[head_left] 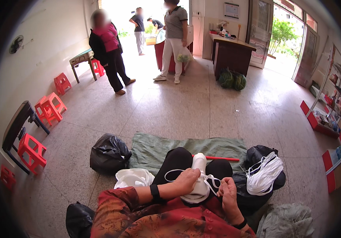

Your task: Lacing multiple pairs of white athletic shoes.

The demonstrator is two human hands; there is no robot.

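A green cloth [186,144] is spread on the grey floor [178,115]. A sign [231,10] is hung up, its writing too small to be read. A white shoe [202,191] is rested on the lap; its lace [210,177] is pinched by the right hand [228,192]. The left hand [185,181] is curled over the shoe; its grip cannot be told.

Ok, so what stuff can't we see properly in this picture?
In the head view:
- What the left hand pinches: its own curled fingers hide it.
- The middle of the white shoe: partly behind that hand.
- What's inside the black bag: dark plastic covers it.
- Small goods on the shelf at right: too small to tell apart, some near the dark lens rim.
- Writing on the wall notice: too small.
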